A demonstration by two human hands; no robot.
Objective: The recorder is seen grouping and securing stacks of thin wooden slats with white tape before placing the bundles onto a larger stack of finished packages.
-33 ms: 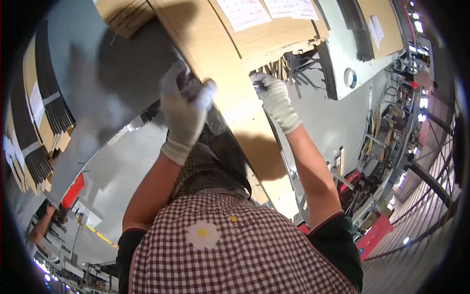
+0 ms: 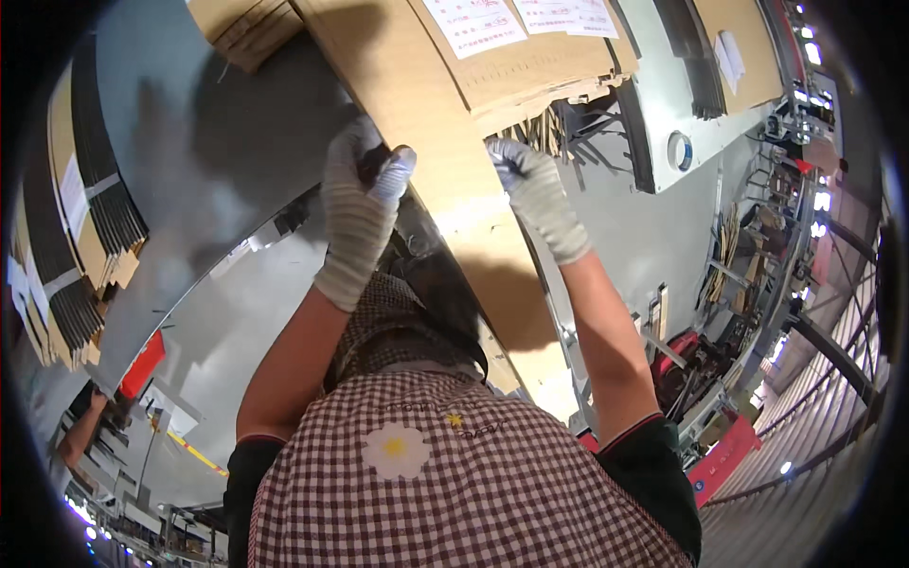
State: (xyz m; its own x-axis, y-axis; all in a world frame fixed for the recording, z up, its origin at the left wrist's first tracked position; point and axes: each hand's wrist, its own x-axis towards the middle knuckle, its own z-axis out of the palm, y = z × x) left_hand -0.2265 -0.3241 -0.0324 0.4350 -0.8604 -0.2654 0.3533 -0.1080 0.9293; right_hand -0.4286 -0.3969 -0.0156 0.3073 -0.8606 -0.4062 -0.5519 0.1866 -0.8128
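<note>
A long tan cardboard strip (image 2: 445, 151) runs diagonally from the upper left down toward my apron. My left hand (image 2: 360, 213), in a pale knitted glove, is at its left edge with the thumb along the edge and the fingers curled. On the opposite edge is my right hand (image 2: 544, 199), gloved alike, its bent fingers against the strip. The undersides of both grips are hidden. Beyond my right hand lies a stack of cardboard sheets (image 2: 540, 80) with printed paper slips (image 2: 473, 24) on top.
Bundled dark and tan strips (image 2: 90, 180) lie at the far left, and a folded cardboard bundle (image 2: 248, 33) is at the upper left. Thin offcuts (image 2: 544, 133) stick out below the stack. A white panel (image 2: 677, 104) stands right. Another person's arm (image 2: 85, 426) shows at lower left.
My left hand has shifted slightly right, its fingers closer to the strip's edge. My right hand has barely moved.
</note>
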